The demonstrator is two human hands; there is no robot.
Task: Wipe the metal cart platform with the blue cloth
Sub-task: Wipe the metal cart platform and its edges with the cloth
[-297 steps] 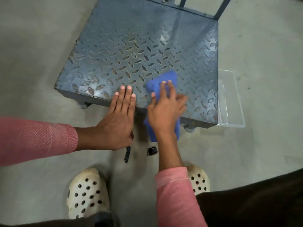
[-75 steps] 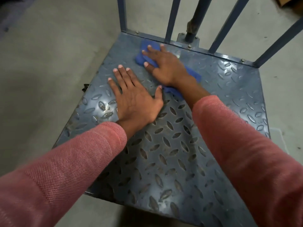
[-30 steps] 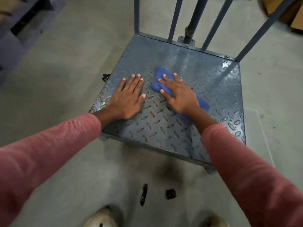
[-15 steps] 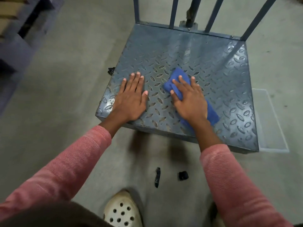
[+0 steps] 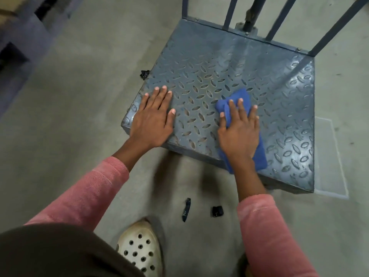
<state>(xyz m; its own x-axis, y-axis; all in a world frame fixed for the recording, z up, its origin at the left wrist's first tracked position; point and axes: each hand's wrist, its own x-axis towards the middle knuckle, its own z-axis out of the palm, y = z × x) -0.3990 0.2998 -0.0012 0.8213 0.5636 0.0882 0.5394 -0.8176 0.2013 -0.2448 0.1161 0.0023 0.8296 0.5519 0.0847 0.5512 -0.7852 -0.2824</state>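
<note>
Both hands flat on the metal cart platform (image 5: 229, 64)

Right hand (image 5: 238, 132), fingers spread, presses the blue cloth (image 5: 244, 96) flat at the platform's near edge; left hand (image 5: 152, 121) rests open-palmed at the near left corner.

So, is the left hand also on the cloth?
No, the left hand lies flat on the bare platform, apart from the cloth, which is under the right hand.

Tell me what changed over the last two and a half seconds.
The right hand dragged the blue cloth from the far edge by the uprights back to the near edge of the platform. The left hand slid back too. Both stay flat; the cloth is still under the right palm.
</note>
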